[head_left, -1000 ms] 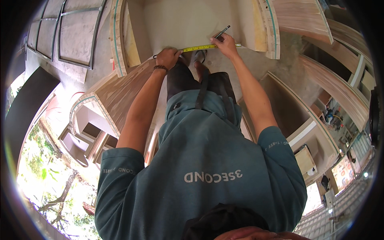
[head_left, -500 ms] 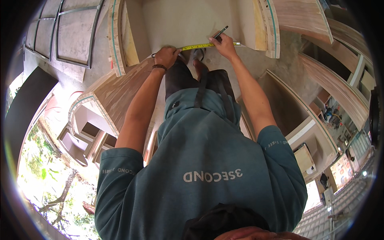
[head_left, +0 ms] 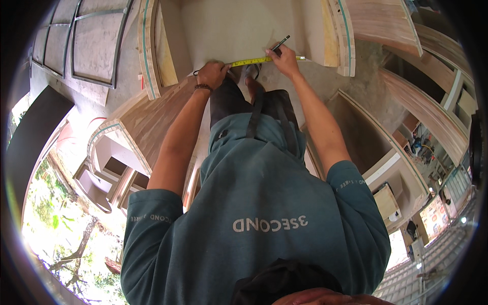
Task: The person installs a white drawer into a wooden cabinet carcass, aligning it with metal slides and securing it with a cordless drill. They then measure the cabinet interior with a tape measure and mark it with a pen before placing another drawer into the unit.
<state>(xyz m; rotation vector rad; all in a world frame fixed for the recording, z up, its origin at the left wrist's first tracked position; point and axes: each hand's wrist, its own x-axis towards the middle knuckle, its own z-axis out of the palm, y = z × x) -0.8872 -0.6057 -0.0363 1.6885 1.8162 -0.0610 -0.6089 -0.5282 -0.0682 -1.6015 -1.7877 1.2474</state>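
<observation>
A yellow tape measure point(head_left: 250, 62) is stretched left to right along the near edge of a pale cabinet panel point(head_left: 236, 28). My left hand point(head_left: 213, 74), with a dark bracelet at the wrist, is closed round the left end of the tape; its case is hidden by the fingers. At the other end my right hand point(head_left: 285, 61) grips a dark pencil point(head_left: 280, 43), its shaft slanting up to the right. That hand also rests on the tape, whose tip reaches past it toward the cabinet's right side wall.
Cabinet side panels with layered edges stand left point(head_left: 149, 51) and right point(head_left: 345, 38) of my hands. Unfinished wooden cabinets point(head_left: 147, 119) flank my body. A black metal frame point(head_left: 96, 43) lies at far left. My sandalled foot point(head_left: 250, 73) is below the tape.
My right hand and the pencil have shifted very slightly downward. The tape stays stretched, and my left hand is almost still.
</observation>
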